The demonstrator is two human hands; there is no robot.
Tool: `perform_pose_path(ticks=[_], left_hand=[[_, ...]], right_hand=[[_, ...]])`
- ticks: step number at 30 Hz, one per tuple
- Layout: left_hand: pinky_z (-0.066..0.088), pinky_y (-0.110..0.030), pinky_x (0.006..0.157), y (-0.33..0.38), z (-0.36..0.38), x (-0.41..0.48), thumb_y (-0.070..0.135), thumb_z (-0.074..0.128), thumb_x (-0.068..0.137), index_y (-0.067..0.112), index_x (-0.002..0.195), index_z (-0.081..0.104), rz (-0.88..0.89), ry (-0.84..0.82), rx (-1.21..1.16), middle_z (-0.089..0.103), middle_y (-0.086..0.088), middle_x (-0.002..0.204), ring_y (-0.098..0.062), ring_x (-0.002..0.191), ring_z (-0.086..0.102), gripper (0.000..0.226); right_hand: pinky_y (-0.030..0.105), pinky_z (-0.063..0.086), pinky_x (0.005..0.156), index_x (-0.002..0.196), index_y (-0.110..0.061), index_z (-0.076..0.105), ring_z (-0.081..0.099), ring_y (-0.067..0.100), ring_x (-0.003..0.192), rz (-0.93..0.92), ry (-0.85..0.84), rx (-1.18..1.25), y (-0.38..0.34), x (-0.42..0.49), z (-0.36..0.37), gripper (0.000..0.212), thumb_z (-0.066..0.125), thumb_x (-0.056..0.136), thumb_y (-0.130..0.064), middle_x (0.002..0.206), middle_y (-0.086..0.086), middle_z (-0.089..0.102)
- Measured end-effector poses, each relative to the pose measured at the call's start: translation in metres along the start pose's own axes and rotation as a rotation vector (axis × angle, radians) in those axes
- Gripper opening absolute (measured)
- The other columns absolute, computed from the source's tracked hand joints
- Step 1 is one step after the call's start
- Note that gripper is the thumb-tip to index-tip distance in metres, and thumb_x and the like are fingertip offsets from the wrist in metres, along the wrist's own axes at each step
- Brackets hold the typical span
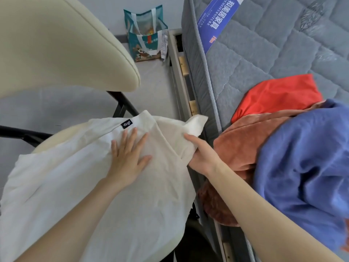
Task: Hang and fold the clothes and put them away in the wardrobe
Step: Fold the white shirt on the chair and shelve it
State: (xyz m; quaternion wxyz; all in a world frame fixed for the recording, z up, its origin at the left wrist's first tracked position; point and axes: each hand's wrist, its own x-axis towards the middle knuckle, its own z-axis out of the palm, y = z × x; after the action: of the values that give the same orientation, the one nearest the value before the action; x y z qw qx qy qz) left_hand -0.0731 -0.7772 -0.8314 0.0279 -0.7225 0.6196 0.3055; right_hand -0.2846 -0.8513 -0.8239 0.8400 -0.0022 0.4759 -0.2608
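One sleeve (196, 123) fold under way on the white shirt (75, 176): left hand (128, 159) presses flat, fingers spread; right hand (200, 154) pinches the sleeve. Next, likely: draw it across toward the left fingertips.

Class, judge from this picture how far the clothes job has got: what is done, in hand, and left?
Done: nothing looks finished; no folded or hung piece shows. In hand: the white garment lies on the chair, left hand pressing it flat, right hand gripping one edge. Left: the red garment, rust garment and blue garment lie crumpled on the mattress; no wardrobe is in view.
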Motion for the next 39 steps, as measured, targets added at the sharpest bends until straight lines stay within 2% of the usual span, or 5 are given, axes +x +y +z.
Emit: perform_pose_path(ticks=[10,17,24,30,39], left_hand=[[0.043,-0.029,0.096,-0.031,-0.022,-0.073,0.001,0.046,0.095,0.018,0.126,0.057,-0.368,0.403,-0.797,0.058,0.003,0.125,-0.016,0.115,0.055,0.037],[0.049,-0.031,0.083,-0.042,-0.021,-0.086,0.051,0.057,0.084,0.019,0.118,0.056,-0.556,0.216,-1.079,0.066,-0.005,0.107,-0.017,0.096,0.063,0.046],[0.051,-0.042,0.090,-0.041,-0.011,-0.069,0.030,0.076,0.074,-0.001,0.114,0.053,-0.830,0.286,-1.078,0.061,-0.009,0.107,-0.025,0.098,0.060,0.055],[0.054,-0.047,0.087,-0.042,-0.024,-0.065,0.015,0.067,0.087,0.011,0.099,0.056,-0.763,0.475,-1.283,0.062,-0.008,0.101,-0.027,0.096,0.062,0.017],[0.058,-0.039,0.077,-0.046,-0.017,-0.071,0.017,0.064,0.089,0.015,0.109,0.046,-0.762,0.465,-1.391,0.059,0.003,0.099,-0.024,0.095,0.064,0.026]], right_hand=[[0.033,0.032,0.105,0.136,-0.035,0.042,0.036,0.024,0.129,-0.403,-0.251,-1.879,0.077,-0.059,0.057,0.052,0.062,0.089,-0.025,0.150,-0.007,0.032],[0.032,0.035,0.098,0.148,-0.026,0.021,0.040,0.023,0.110,-0.529,0.044,-2.020,0.093,-0.058,0.056,0.071,0.058,0.088,-0.017,0.126,-0.001,0.053],[0.031,0.035,0.101,0.111,-0.017,0.048,0.040,0.024,0.114,-0.593,-0.062,-2.340,0.086,-0.054,0.052,0.028,0.059,0.086,-0.009,0.125,0.004,0.043],[0.037,0.049,0.069,0.109,-0.018,0.040,0.054,0.023,0.082,-0.562,-0.205,-2.336,0.079,-0.062,0.055,0.029,0.050,0.086,-0.003,0.096,0.001,0.055],[0.043,0.045,0.093,0.131,-0.028,0.031,0.041,0.022,0.118,-0.469,-0.349,-2.527,0.097,-0.070,0.047,0.060,0.051,0.081,0.000,0.123,-0.001,0.045]])
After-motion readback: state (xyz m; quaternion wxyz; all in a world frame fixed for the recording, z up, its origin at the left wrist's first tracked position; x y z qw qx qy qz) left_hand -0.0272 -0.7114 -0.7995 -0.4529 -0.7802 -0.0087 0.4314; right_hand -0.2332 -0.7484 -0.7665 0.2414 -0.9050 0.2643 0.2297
